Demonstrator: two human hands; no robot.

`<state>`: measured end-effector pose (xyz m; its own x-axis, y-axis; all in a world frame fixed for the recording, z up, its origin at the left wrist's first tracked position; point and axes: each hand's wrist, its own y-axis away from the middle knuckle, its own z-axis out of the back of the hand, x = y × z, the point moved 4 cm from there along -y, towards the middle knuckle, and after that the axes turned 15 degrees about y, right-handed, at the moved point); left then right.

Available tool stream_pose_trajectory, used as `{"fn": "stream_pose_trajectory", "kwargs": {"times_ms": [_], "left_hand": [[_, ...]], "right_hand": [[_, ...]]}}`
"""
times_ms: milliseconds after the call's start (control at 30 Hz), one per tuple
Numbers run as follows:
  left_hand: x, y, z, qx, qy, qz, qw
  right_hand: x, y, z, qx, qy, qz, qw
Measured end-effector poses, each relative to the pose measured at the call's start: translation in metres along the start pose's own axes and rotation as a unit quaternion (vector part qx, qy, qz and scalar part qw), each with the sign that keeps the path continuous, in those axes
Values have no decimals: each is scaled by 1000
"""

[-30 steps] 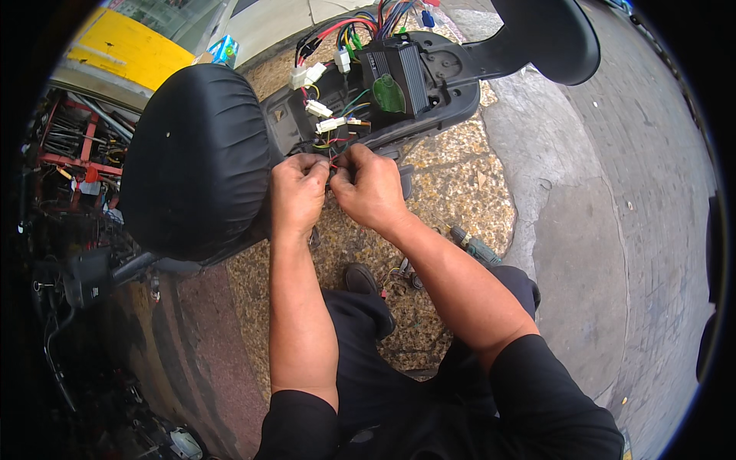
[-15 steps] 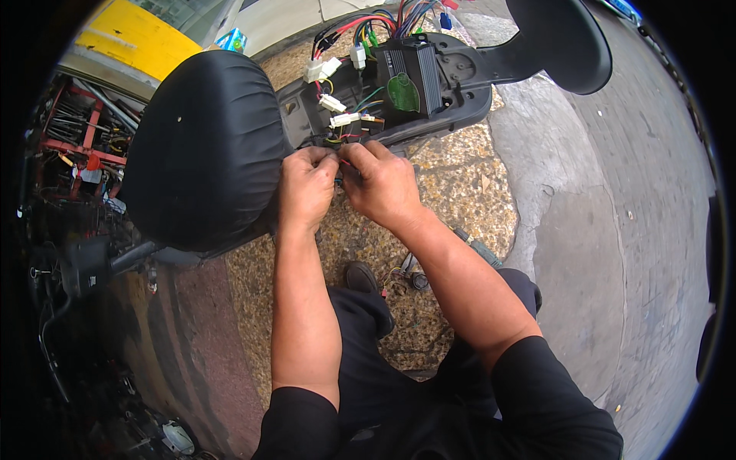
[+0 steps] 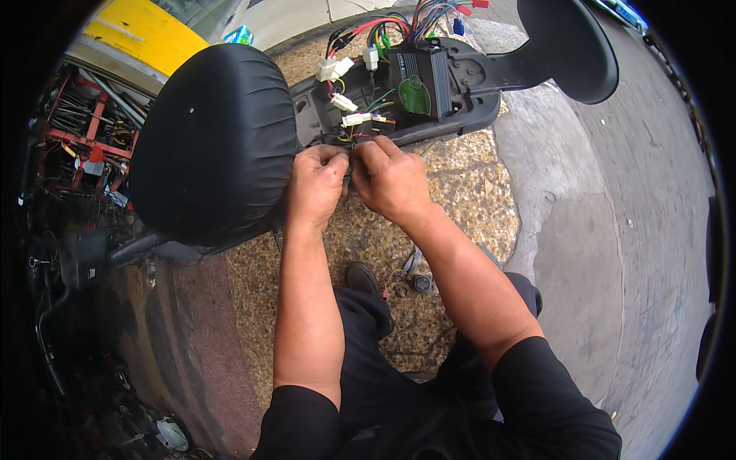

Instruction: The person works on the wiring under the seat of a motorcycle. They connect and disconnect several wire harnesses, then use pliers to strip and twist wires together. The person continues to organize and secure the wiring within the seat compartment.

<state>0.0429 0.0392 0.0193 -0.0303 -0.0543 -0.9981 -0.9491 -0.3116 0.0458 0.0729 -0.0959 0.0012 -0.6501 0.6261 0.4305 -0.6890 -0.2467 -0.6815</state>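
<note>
Both hands meet at the near edge of a black vehicle tray [image 3: 477, 115], just right of a padded black seat [image 3: 211, 146]. My left hand [image 3: 316, 180] pinches with thumb and forefinger, close to thin wires. Beside it, my right hand [image 3: 391, 180] has its fingers curled in a pinch too. What sits between the fingertips is too small and covered to make out. Just beyond them lie white plug connectors [image 3: 356, 119] on coloured wires. A finned black controller box [image 3: 433, 80] with a green leaf-shaped sticker [image 3: 415, 95] rests in the tray.
A bundle of coloured wires [image 3: 406, 27] arches over the tray's far side. A second black seat or backrest [image 3: 575, 50] stands at the far right. Red racks with tools [image 3: 90, 126] are at left. A small round part with wires [image 3: 422, 283] lies on the stone paving near my shoe [image 3: 362, 277].
The view has shifted slightly, so the seat and tray sit a little further right. Both hands stay at the same spot by the tray edge, fingertips slightly farther apart.
</note>
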Motion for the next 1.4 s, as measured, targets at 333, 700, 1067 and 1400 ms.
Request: {"fn": "stream_pose_trajectory", "kwargs": {"times_ms": [333, 700, 1067, 1400], "left_hand": [[-1, 2, 0, -1, 13, -5, 1000], [8, -1, 3, 13, 11, 4, 1000], [19, -2, 5, 17, -50, -47, 998], [23, -6, 4, 7, -35, -23, 999]], "right_hand": [[2, -4, -4, 37, -35, -83, 995], [3, -8, -5, 118, -60, -214, 968], [4, 6, -26, 165, -192, -478, 841], [-3, 12, 17, 78, -43, -104, 991]]}}
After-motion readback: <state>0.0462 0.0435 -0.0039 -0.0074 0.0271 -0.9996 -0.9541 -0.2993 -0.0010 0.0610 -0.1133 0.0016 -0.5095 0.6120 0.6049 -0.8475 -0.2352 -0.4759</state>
